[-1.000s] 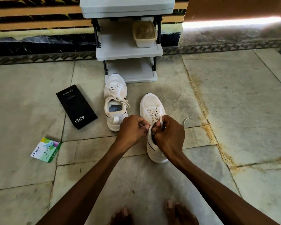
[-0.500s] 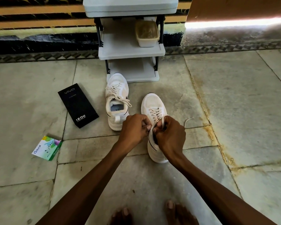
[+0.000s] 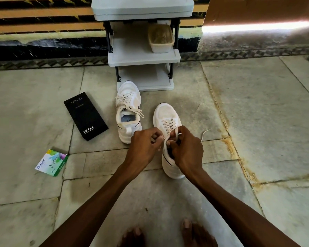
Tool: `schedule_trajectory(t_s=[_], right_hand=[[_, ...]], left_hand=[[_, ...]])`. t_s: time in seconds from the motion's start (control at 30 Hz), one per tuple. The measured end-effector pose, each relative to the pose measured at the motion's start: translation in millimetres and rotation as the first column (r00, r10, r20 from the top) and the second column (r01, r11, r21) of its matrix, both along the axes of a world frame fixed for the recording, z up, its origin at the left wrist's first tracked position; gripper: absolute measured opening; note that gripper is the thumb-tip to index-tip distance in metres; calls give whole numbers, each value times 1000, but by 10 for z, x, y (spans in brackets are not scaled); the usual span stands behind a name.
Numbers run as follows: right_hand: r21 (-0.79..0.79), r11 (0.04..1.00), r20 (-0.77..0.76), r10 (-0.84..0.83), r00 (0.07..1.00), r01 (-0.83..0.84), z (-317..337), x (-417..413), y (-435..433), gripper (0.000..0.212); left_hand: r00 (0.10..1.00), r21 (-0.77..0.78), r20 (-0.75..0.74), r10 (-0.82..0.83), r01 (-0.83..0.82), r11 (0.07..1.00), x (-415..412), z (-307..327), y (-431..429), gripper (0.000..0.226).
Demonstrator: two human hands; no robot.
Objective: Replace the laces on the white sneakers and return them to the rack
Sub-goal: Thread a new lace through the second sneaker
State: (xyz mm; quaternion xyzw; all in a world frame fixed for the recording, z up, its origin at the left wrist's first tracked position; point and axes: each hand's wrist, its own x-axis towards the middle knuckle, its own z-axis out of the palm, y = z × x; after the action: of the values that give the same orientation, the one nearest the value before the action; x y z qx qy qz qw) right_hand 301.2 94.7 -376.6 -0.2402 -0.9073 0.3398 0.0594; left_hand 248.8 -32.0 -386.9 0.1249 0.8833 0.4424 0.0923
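I see the left hand [image 3: 143, 145] and right hand [image 3: 187, 150] both pinching the lace [image 3: 165, 143] with curled fingers over one sneaker [image 3: 166, 113] — just before the rack [image 3: 143, 56], beside the other sneaker [image 3: 128, 107].

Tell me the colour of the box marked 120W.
The box is black, seen in the head view.

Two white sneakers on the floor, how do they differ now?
The far sneaker stands untouched; the near sneaker has the left hand and right hand pinching its lace. The far sneaker's toe is at the rack base; the near sneaker sits closer to the person. Both are white, on the floor, toes toward the rack.
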Motion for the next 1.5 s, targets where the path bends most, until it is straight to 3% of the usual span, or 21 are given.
schedule_trajectory(t_s=[0.13,0.2,0.27,0.33,0.37,0.4,0.43,0.5,0.57,0.63,0.73,0.8,0.87,0.9,0.97,1.03,1.13,1.23,1.37,1.43,1.5], right_hand=[[-48,999,-29,-8,1000,6,-2,38,6,25],[-83,996,-45,-25,999,21,-10,49,0,29],[-102,994,-57,-37,998,31,-11,55,-6,32],[-86,996,-58,-40,998,35,-5,51,-7,32],[-76,996,-58,-40,998,36,-3,52,-6,33],[-79,996,-64,-42,997,37,-2,50,-6,33],[-90,995,-74,-44,996,37,-2,52,-7,33],[-93,995,-93,-45,995,36,-6,54,-7,35],[-89,995,-93,-44,995,36,-19,57,-1,37],[-90,995,-90,-45,995,37,-33,58,6,39],[-93,995,-89,-42,995,33,-40,63,11,42],[-105,994,-78,-40,996,32,-33,61,11,44],[-115,993,-73,-41,996,33,-32,53,7,45],[-115,993,-73,-43,996,34,-35,52,9,46],[-119,992,-71,-39,997,30,-35,59,5,47],[-125,992,-72,-41,997,32,-37,67,6,47],[-117,993,-86,-45,995,35,-36,68,4,47],[-114,993,-98,-42,994,31,-50,74,-3,46],[-111,994,-108,-31,994,19,-52,91,4,45],[-120,993,-100,-33,994,20,-47,85,8,45],[-128,991,-88,-43,995,31,-36,72,10,45]], left_hand=[[946,23,-321,39,-33,999,-194,248,-74,9],[911,225,-357,205,-129,966,-425,480,-128,10],[918,552,-80,389,-285,784,-614,752,-160,10],[915,764,308,258,-400,506,-639,965,-137,12],[901,777,412,133,-424,465,-603,1018,-116,13],[889,736,455,52,-409,539,-556,1020,-100,14],[890,632,456,17,-336,698,-490,972,-83,13],[935,173,355,-22,-43,984,-376,773,-45,10],[962,-313,234,-140,211,926,-283,558,-25,12],[960,-493,192,-206,276,825,-202,427,-17,17],[977,-417,138,-161,204,885,-187,420,-1,19],[987,-74,160,-34,46,996,-251,591,6,28],[981,246,174,90,-132,960,-371,848,-28,37],[976,297,179,121,-171,940,-441,972,-51,36],[980,224,160,119,-154,962,-511,1114,-74,31],[996,-58,93,2,3,998,-472,1082,-44,26],[986,-406,87,-142,165,899,-279,782,53,21],[982,-494,131,-137,185,849,-104,541,102,23],[993,-359,61,-97,112,926,-84,443,89,15],[997,-114,81,-5,14,993,-140,569,63,15],[992,160,80,97,-109,981,-222,739,10,19]])
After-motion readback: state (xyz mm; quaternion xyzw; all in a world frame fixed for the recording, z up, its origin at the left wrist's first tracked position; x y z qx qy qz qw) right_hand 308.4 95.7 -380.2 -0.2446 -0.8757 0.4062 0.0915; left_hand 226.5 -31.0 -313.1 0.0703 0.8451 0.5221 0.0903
